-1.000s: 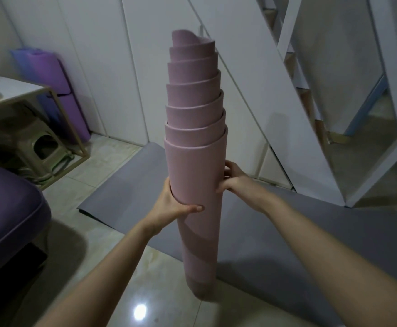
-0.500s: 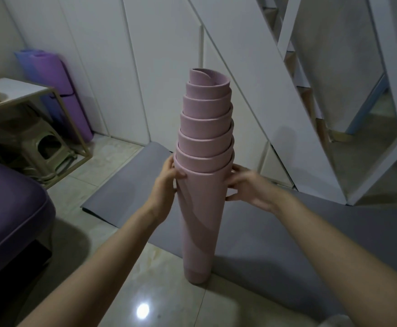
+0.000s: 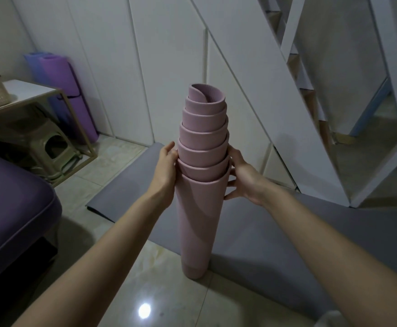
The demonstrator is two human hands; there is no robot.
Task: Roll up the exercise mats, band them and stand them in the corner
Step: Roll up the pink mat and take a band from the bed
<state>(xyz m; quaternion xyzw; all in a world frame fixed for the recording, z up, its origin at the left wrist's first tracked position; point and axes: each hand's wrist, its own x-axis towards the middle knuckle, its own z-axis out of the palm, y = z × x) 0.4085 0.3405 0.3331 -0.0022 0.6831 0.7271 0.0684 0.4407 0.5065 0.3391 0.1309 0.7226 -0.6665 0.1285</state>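
Pale glossy floor tiles [image 3: 131, 279] carry a flat grey exercise mat [image 3: 275, 232]. At its near edge a pink foam mat roll [image 3: 198, 220] stands on end, its coils telescoped upward. The left hand [image 3: 165, 172] and right hand [image 3: 242, 178] clasp its outer rim, fingers curled round it. Tidying the roll looks to be the step in hand; next the coils need pressing down flush before banding.

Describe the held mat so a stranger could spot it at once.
Before the white panelled wall a grey mat lies flat. At its near edge a pink mat stands upright between left hand and right hand. Unlike the purple rolls far left, its layers telescope upward.
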